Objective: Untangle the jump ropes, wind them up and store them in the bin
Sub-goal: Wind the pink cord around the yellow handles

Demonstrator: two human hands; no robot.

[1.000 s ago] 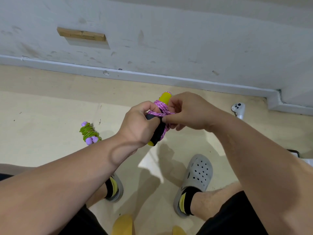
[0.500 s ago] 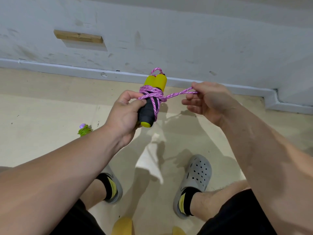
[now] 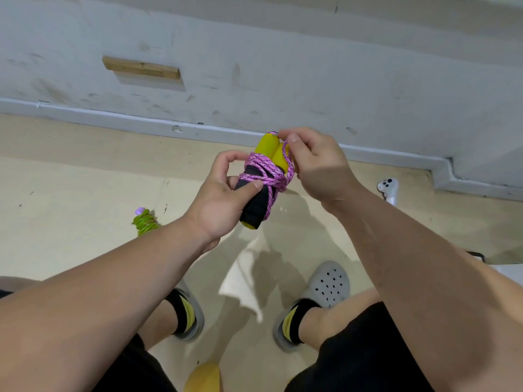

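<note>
The left hand (image 3: 223, 199) is gripping the pink jump rope (image 3: 264, 176) by its two handles (image 3: 254, 210), which are lying side by side. Its fingers are curling round the black foam grips while the thumb is pressing on the wound cord. The right hand (image 3: 317, 165) is pinching a strand of the pink cord between thumb and forefinger right at the yellow tops of the handles, with its other fingers curling loosely behind them. The cord is sitting in several turns round the middle of the pair, and one strand is running down along the black grips. The bundle is hanging in the air in front of the person, above the floor (image 3: 70, 193) and tilted with the yellow tops away from the camera.

To the left, a green jump rope (image 3: 145, 220) is lying wound up on the floor, a purple handle end showing at its top, partly behind the left forearm. A white controller (image 3: 387, 188) is lying on the floor to the right, near the skirting (image 3: 113, 117). Below, both feet are wearing grey clogs (image 3: 328, 281). A wooden block (image 3: 141, 67) is sitting on the wall (image 3: 311, 66).
</note>
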